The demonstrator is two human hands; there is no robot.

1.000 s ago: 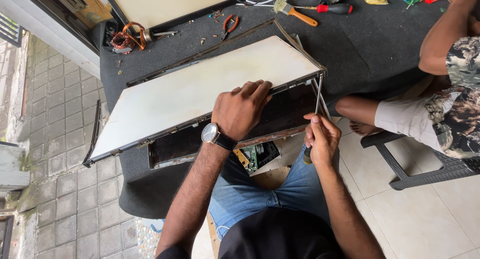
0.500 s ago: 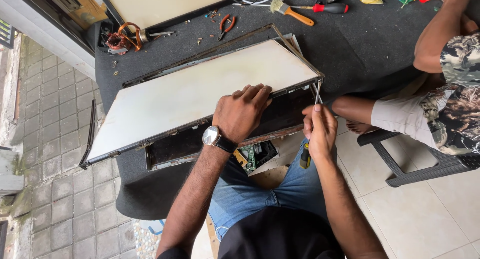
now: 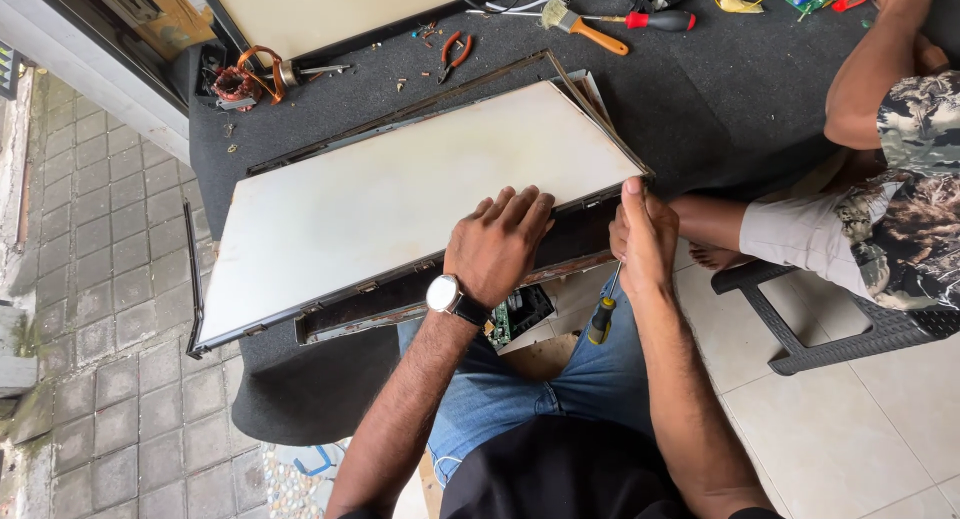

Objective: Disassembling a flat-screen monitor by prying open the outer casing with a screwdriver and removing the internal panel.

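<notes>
The right hand [image 3: 643, 241] hides the slim screwdriver shaft; only its black-and-yellow handle [image 3: 600, 322] shows. The seated co-worker [image 3: 905, 179] is cut off by the right edge.

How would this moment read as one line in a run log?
left hand: flat on white panel | right hand: at panel corner, holding screwdriver | table: pliers, brush

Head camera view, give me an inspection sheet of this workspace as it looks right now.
Surface: dark mat on the table.
Job's things: large white panel, tilted, in its metal frame; screwdriver.
Clutter: brush, red pliers, copper coil.
Grippers: left hand flat on the panel's near edge; right hand at its corner, gripping the screwdriver.
Cables: white cable at the far edge.
Surroundings: seated person, plastic stool, tiled floor.
</notes>
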